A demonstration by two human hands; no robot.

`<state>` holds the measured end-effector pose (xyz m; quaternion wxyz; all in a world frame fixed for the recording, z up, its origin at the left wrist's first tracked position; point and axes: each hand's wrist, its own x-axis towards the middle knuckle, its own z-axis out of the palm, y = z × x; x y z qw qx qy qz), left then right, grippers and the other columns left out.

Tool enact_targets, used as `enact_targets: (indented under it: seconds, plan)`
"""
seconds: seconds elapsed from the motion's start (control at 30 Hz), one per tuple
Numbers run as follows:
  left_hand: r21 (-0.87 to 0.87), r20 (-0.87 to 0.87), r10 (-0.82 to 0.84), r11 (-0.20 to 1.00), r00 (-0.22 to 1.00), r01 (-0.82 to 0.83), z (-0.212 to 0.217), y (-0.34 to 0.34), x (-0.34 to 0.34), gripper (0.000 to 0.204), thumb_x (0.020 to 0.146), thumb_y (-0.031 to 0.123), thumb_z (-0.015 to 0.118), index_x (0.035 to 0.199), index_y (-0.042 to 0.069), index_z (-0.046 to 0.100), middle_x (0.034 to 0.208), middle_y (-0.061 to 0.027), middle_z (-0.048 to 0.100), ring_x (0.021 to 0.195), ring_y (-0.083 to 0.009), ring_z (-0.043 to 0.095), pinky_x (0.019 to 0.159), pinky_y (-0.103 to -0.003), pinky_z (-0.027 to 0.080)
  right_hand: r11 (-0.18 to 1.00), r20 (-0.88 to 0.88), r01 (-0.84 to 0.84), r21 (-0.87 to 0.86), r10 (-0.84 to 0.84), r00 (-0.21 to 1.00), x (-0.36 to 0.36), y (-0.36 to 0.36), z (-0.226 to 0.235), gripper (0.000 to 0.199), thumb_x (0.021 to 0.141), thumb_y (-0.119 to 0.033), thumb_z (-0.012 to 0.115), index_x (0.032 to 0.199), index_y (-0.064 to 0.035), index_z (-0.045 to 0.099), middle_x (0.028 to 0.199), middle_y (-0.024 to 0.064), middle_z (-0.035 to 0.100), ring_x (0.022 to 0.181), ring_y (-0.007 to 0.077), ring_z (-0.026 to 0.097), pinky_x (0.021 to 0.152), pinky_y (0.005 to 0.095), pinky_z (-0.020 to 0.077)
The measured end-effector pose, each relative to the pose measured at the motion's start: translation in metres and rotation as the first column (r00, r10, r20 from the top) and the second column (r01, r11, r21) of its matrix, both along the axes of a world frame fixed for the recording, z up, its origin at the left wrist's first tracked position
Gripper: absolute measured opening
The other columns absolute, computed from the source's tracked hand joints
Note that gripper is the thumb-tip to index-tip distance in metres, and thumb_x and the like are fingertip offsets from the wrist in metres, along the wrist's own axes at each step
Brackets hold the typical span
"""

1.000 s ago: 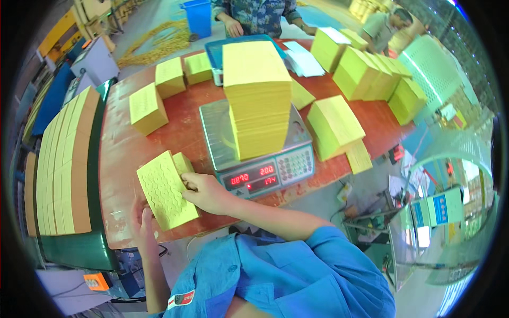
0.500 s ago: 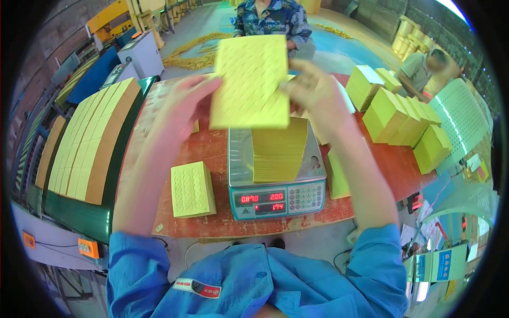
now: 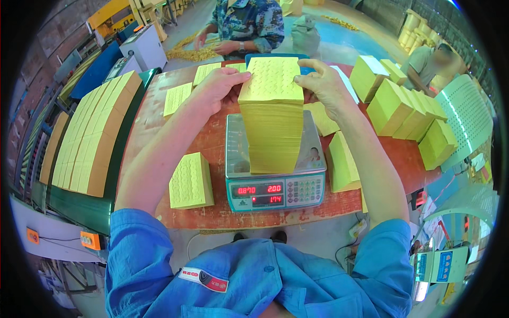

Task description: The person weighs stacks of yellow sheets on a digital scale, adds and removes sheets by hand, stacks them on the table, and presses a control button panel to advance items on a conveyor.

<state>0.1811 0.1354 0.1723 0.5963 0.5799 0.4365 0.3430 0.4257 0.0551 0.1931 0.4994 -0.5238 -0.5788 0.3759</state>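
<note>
A tall stack of yellow embossed paper (image 3: 271, 130) stands on a digital counter scale (image 3: 238, 153) in front of me. Its top sheets bear rows of curved cut marks. My left hand (image 3: 221, 85) grips the upper left side of the stack, thumb on the top edge. At the opposite upper edge is my right hand (image 3: 324, 85), thumb and fingers curled against the paper. Some fingertips are hidden behind the stack. Left of the scale sits a shorter yellow paper block (image 3: 190, 181); another paper block (image 3: 343, 161) is to its right, partly behind my right forearm.
The red worktable (image 3: 212, 216) carries several paper stacks (image 3: 389, 111) at the right and thin paper piles (image 3: 177, 99) at the back left. Long rows of paper blocks (image 3: 90, 132) lie on a green conveyor (image 3: 119, 175). A co-worker (image 3: 246, 24) faces me across the table; another person (image 3: 424, 66) bends at far right.
The yellow paper held in the air has come down onto the stack on the scale, with both hands at its sides. The person opposite has moved left, hands now visible.
</note>
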Motion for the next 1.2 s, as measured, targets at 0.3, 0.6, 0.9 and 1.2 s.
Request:
enact_targets:
  seconds: [0.3, 0.6, 0.9, 1.2]
  plan:
    - [0.124, -0.066, 0.036, 0.992, 0.997, -0.028, -0.004, -0.008, 0.004, 0.019, 0.091, 0.032, 0.066, 0.081, 0.016, 0.062, 0.063, 0.0057, 0.057, 0.049, -0.0037, 0.047, 0.043, -0.023, 0.03, 0.97, 0.164, 0.125, 0.209, -0.161, 0.973, -0.001, 0.004, -0.025, 0.041, 0.085, -0.014, 0.068, 0.123, -0.0013, 0.058, 0.077, 0.0065, 0.066, 0.067, 0.013, 0.061, 0.063, 0.0295, 0.0481]
    - [0.721, -0.184, 0.385, 0.678, 0.904, -0.143, -0.037, -0.009, 0.021, 0.034, 0.092, 0.033, 0.057, 0.087, 0.001, 0.064, 0.081, -0.0216, 0.063, 0.077, -0.041, 0.06, 0.069, -0.047, 0.046, 0.914, 0.252, 0.182, 0.362, -0.284, 0.925, -0.005, -0.007, -0.034, 0.025, 0.086, -0.013, 0.065, 0.108, 0.0007, 0.064, 0.074, 0.0065, 0.065, 0.065, 0.0126, 0.058, 0.062, 0.0288, 0.0461]
    - [0.253, 0.18, 0.217, 0.933, 0.96, -0.258, -0.031, -0.035, 0.003, 0.033, 0.1, 0.035, 0.051, 0.086, 0.007, 0.062, 0.07, 0.0028, 0.057, 0.063, -0.0076, 0.052, 0.057, -0.025, 0.04, 0.903, 0.063, 0.251, 0.348, -0.29, 0.955, 0.002, -0.028, -0.04, 0.019, 0.091, -0.01, 0.06, 0.106, 0.0005, 0.066, 0.074, 0.0038, 0.062, 0.061, 0.0078, 0.054, 0.057, 0.0255, 0.0447]
    - [0.215, -0.008, 0.505, 0.844, 0.863, -0.491, -0.084, -0.07, -0.174, 0.042, 0.1, 0.045, 0.046, 0.094, 0.006, 0.059, 0.062, 0.0018, 0.05, 0.053, -0.0064, 0.044, 0.049, -0.023, 0.034, 0.912, -0.055, 0.407, 0.048, -0.404, 0.913, 0.063, -0.124, -0.14, 0.018, 0.093, -0.004, 0.055, 0.105, -0.0007, 0.067, 0.082, 0.0011, 0.061, 0.062, 0.0056, 0.055, 0.056, 0.0204, 0.0419]
